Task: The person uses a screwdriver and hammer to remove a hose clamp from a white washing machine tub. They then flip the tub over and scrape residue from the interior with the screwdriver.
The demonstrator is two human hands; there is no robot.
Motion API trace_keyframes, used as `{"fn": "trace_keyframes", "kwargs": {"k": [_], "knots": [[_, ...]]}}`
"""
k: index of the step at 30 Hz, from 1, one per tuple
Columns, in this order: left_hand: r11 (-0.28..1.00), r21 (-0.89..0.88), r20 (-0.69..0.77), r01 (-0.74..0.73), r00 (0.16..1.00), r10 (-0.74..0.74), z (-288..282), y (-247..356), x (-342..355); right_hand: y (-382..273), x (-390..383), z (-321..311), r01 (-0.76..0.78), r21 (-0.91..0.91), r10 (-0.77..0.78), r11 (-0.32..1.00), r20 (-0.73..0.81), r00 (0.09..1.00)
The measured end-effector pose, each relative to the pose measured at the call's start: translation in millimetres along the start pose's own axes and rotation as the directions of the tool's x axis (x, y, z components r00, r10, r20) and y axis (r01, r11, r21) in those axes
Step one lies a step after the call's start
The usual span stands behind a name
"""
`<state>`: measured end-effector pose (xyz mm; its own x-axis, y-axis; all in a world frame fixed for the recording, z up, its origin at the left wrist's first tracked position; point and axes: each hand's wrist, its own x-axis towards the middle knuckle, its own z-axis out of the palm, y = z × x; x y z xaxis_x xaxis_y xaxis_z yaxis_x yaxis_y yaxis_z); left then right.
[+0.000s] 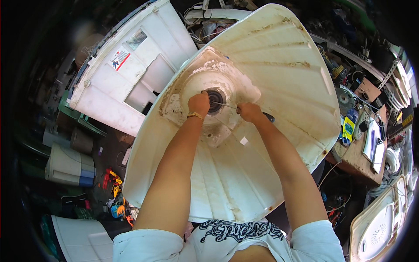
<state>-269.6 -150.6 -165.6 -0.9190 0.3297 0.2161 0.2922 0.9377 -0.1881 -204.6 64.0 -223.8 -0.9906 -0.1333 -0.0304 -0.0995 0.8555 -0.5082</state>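
Your two arms reach over a stained white plastic tub [262, 144] that stands before you. Your right hand [249, 112] has its fingers closed around a screwdriver [238, 108]. Its thin shaft points at the dark round hole [214, 100] in the tub's middle. Your left hand [199, 104] is curled at the hole's edge; what it holds, you cannot tell. Behind lies a white panel [131, 65].

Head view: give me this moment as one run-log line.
left hand: at dark centre hole of dirty white tub | right hand: grips screwdriver, tip at hole | surroundings: white appliance panel, cluttered workbench
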Motion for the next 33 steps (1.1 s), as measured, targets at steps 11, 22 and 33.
{"fn": "trace_keyframes", "kwargs": {"k": [11, 22, 33], "knots": [[0.998, -0.054, 0.019, 0.021, 1.0, -0.02, -5.6, 7.2, -15.7, 27.9, 23.8, 4.4, 0.15, -0.06, -0.155, 0.987, -0.104, 0.982], [0.994, -0.084, 0.039, 0.067, 0.997, -0.064, -10.0, 8.5, -32.8, 12.2, 11.5, -30.8, 0.201, -0.195, -0.207, 0.96, -0.013, 0.978], [0.996, -0.052, 0.346, -0.074, 0.934, 0.088, -25.3, -23.3, 5.4, -41.9, -28.4, -53.5, 0.06, -0.316, -0.032, 0.947, 0.095, 0.995]]}}
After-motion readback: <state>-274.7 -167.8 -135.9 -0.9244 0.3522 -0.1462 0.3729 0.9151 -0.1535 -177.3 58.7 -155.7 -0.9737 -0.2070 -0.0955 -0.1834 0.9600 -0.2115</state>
